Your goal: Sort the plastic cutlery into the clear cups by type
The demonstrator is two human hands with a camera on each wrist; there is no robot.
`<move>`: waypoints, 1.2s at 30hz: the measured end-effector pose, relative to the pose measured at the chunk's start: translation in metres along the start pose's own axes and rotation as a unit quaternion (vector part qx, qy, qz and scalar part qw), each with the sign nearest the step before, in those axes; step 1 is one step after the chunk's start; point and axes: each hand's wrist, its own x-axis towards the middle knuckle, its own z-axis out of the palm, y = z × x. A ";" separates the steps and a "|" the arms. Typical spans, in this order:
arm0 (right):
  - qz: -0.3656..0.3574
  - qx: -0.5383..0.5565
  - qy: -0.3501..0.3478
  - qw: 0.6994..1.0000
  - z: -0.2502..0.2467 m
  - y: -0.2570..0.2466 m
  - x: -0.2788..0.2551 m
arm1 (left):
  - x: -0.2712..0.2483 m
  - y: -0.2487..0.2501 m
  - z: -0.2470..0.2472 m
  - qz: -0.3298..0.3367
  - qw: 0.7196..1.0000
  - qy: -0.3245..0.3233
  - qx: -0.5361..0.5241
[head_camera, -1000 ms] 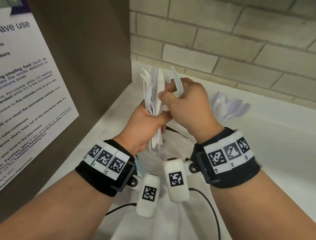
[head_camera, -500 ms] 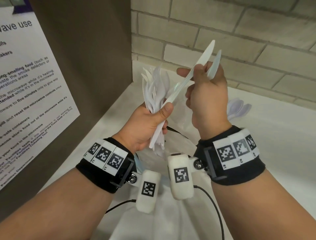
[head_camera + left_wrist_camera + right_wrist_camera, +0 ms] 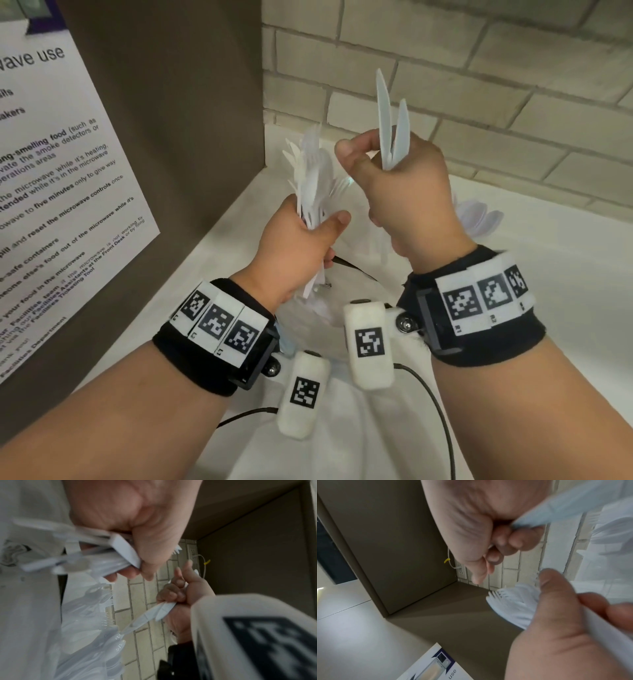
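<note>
Right now my right hand [image 3: 404,192] is curled tight around two white plastic knives [image 3: 390,130], gripping them by their handles so both blades stand up and fan slightly apart above my knuckles, in front of the pale brick wall [image 3: 479,68]. From the left wrist camera I see the handle ends of those knives sticking out below my bent fingers [image 3: 171,595]; the thumb is lifted away from the rest.

My left hand [image 3: 294,246] sits just beside and a little lower, clamped around a thick bundle of mixed white cutlery [image 3: 315,178]. I can make out fork tines at the top of the bundle in the right wrist view, and flat handle ends poke out beneath my fist in the left wrist view. My thumb [image 3: 335,221] lies across the front of the bundle. The two hands are close but I see no contact between them.

Beyond my right wrist, a cluster of white spoons [image 3: 479,216] stands with bowls upward; I cannot see the cup holding them from the head view. In the left wrist picture there are clear cups [image 3: 89,615] with forks and spoons inside, though the picture is blurred.

Below my hands is a white countertop [image 3: 548,274]. To the left stands a brown panel [image 3: 164,102] carrying a printed notice about microwave use [image 3: 61,171]. Black wristbands with square markers sit on both wrists, and thin black cables trail from them.
</note>
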 end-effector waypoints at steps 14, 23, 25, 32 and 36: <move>-0.056 -0.216 -0.089 0.971 0.016 -0.013 0.003 | 0.003 -0.004 0.001 0.075 0.968 0.076 0.229; -0.069 -0.159 -0.021 0.985 0.014 -0.010 0.005 | 0.002 -0.008 0.003 0.097 0.966 0.076 0.227; -0.075 -0.196 -0.051 0.976 0.015 -0.008 0.002 | 0.002 -0.007 0.003 0.098 0.966 0.071 0.229; -0.164 0.095 0.140 0.972 -0.007 -0.036 0.015 | 0.000 -0.013 0.003 0.070 0.967 0.057 0.237; -0.097 -0.042 0.029 0.994 -0.014 -0.035 0.021 | -0.001 -0.010 0.003 0.072 0.963 0.055 0.253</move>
